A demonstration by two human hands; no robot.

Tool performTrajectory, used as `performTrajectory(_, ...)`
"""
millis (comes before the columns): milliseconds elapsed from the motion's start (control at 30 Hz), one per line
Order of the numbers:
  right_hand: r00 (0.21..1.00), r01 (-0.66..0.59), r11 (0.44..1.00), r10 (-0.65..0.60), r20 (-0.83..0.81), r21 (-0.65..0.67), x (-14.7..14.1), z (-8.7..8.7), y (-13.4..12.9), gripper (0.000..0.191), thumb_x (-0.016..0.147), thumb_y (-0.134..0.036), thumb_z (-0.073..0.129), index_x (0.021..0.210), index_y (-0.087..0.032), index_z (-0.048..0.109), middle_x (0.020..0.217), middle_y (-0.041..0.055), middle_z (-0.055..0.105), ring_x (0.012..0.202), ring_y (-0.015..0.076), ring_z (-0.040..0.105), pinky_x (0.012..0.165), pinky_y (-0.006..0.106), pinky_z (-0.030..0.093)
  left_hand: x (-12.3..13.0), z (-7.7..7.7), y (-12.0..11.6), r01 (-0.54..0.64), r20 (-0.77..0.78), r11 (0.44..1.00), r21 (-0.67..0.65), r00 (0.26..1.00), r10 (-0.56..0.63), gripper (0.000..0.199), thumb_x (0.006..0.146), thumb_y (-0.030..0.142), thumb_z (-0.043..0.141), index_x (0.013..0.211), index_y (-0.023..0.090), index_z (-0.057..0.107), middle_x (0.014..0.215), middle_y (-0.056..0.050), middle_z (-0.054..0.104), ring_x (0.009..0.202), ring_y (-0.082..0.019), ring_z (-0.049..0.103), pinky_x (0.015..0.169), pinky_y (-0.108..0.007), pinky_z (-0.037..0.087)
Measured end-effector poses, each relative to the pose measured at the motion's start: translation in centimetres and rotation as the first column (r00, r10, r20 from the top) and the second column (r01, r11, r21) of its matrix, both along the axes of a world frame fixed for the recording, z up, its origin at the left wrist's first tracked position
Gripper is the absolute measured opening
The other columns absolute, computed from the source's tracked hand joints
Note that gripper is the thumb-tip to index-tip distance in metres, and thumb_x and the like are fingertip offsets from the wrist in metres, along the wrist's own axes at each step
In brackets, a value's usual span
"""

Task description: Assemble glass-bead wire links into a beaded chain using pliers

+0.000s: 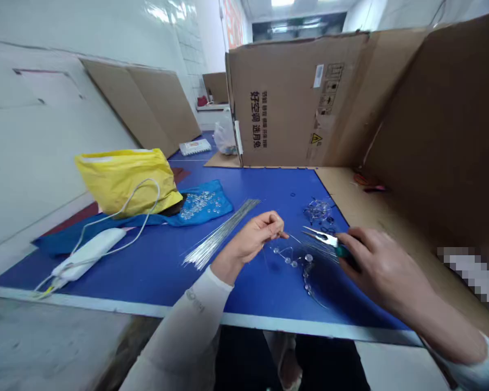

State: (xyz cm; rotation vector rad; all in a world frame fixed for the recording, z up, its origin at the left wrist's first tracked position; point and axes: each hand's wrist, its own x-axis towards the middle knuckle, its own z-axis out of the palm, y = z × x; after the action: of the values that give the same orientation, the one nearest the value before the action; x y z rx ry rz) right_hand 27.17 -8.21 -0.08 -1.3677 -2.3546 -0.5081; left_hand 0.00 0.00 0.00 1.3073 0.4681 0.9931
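Note:
My left hand (pixel 255 240) pinches a thin wire (pixel 294 239) between thumb and fingertips, over the blue table top (pixel 155 282). My right hand (pixel 383 266) grips green-handled pliers (pixel 321 237), whose silver jaws point left and stand slightly apart, close to the wire. Below them lies a wire strung with clear glass beads (pixel 295 262). A bundle of long silver wires (pixel 220 234) lies left of my left hand. Another tangled cluster of beaded wire (pixel 318 209) sits beyond the pliers.
A blue cloth (pixel 209 203) holds loose clear beads. A yellow bag (pixel 128 182) and a white adapter with cable (pixel 87 254) stand at left. Cardboard panels (pixel 297 100) wall the far and right sides, with a tan board (pixel 375 217) along the right.

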Motion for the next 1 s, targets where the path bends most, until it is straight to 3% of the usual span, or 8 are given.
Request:
performTrajectory(167, 0.970, 0.183, 0.955, -0.214, -0.114, -0.231, 5.1, -3.5, 0.1, 0.033, 0.096, -0.040, 0.049, 0.114, -0.016, 0.063, 0.108, 0.0155, 0.065, 0.080, 0.0269, 0.068, 0.067, 0.039, 0.054, 0.3, -0.2, -0.2, -0.085, 0.044, 0.990, 0.110, 0.996, 0.081, 0.039, 0.086, 0.046, 0.072, 0.068, 0.018, 0.053, 0.066, 0.005, 0.044, 0.063, -0.009, 0.044, 0.088, -0.036, 0.053)
performTrajectory(233, 0.946, 0.238, 0.911, -0.296, -0.131, -0.338, 6.7, -4.7, 0.0, 0.033, 0.097, -0.041, 0.049, 0.114, -0.017, 0.064, 0.108, 0.0157, 0.066, 0.083, 0.0281, 0.070, 0.071, 0.040, 0.054, 0.4, -0.2, -0.3, -0.127, 0.064, 0.976, 0.175, 0.991, 0.117, 0.037, 0.088, 0.045, 0.070, 0.068, 0.018, 0.053, 0.067, 0.005, 0.045, 0.063, -0.009, 0.045, 0.089, -0.036, 0.053)
performTrajectory(367, 0.893, 0.340, 0.847, -0.427, -0.142, -0.409, 8.4, -6.2, -0.3, 0.042, 0.095, -0.049, 0.049, 0.113, -0.016, 0.067, 0.109, 0.0172, 0.068, 0.086, 0.0321, 0.070, 0.073, 0.044, 0.054, 0.6, -0.3, -0.2, -0.222, 0.088, 0.920, 0.323, 0.975, 0.204, 0.032, 0.089, 0.043, 0.069, 0.071, 0.019, 0.058, 0.067, 0.004, 0.049, 0.066, -0.010, 0.048, 0.088, -0.036, 0.053)
performTrajectory(467, 0.883, 0.382, 0.832, -0.457, -0.108, -0.402, 8.2, -5.8, -0.8, 0.041, 0.095, -0.050, 0.049, 0.108, -0.015, 0.068, 0.104, 0.0189, 0.068, 0.083, 0.0337, 0.070, 0.071, 0.044, 0.054, 0.5, -0.6, 0.0, -0.280, 0.099, 0.876, 0.392, 0.960, 0.263, 0.031, 0.090, 0.043, 0.069, 0.072, 0.019, 0.060, 0.068, 0.003, 0.052, 0.068, -0.011, 0.050, 0.087, -0.036, 0.053)
performTrajectory(667, 0.907, 0.359, 0.880, -0.408, -0.105, -0.311, 7.1, -4.0, -1.5, 0.037, 0.100, -0.043, 0.041, 0.100, -0.019, 0.069, 0.095, 0.0166, 0.067, 0.081, 0.0308, 0.069, 0.075, 0.041, 0.051, 0.4, -1.6, 0.3, -0.332, 0.111, 0.837, 0.435, 0.942, 0.316, 0.027, 0.092, 0.040, 0.066, 0.076, 0.020, 0.061, 0.073, 0.002, 0.056, 0.071, -0.012, 0.054, 0.086, -0.035, 0.053)
performTrajectory(833, 0.803, 0.291, 0.856, -0.461, -0.377, -0.427, 6.9, -4.4, -1.0, 0.041, 0.091, -0.054, 0.054, 0.106, -0.020, 0.071, 0.104, 0.0155, 0.071, 0.089, 0.0333, 0.070, 0.075, 0.041, 0.053, 0.3, -1.6, 0.2, -0.383, 0.117, 0.769, 0.512, 0.918, 0.379, 0.023, 0.095, 0.037, 0.062, 0.080, 0.020, 0.061, 0.075, 0.001, 0.057, 0.073, -0.012, 0.055, 0.084, -0.034, 0.054)
performTrajectory(900, 0.732, 0.204, 0.860, -0.451, -0.511, -0.468, 5.7, -3.6, -1.4, 0.044, 0.088, -0.058, 0.056, 0.106, -0.021, 0.072, 0.109, 0.0135, 0.072, 0.098, 0.0343, 0.069, 0.082, 0.043, 0.053, 0.2, -1.4, -0.1, -0.386, 0.125, 0.717, 0.580, 0.912, 0.390, 0.019, 0.096, 0.031, 0.061, 0.081, 0.021, 0.061, 0.073, 0.002, 0.056, 0.073, -0.012, 0.056, 0.084, -0.034, 0.054)
performTrajectory(1000, 0.668, 0.034, 0.870, -0.386, -0.636, -0.492, 2.5, -0.9, -3.0, 0.045, 0.086, -0.059, 0.060, 0.109, -0.023, 0.073, 0.117, 0.0112, 0.072, 0.109, 0.0336, 0.067, 0.090, 0.043, 0.053, 0.3, -0.9, -0.7, -0.393, 0.156, 0.620, 0.679, 0.903, 0.401, 0.014, 0.097, 0.024, 0.060, 0.083, 0.021, 0.060, 0.071, 0.004, 0.052, 0.072, -0.012, 0.055, 0.084, -0.036, 0.054)
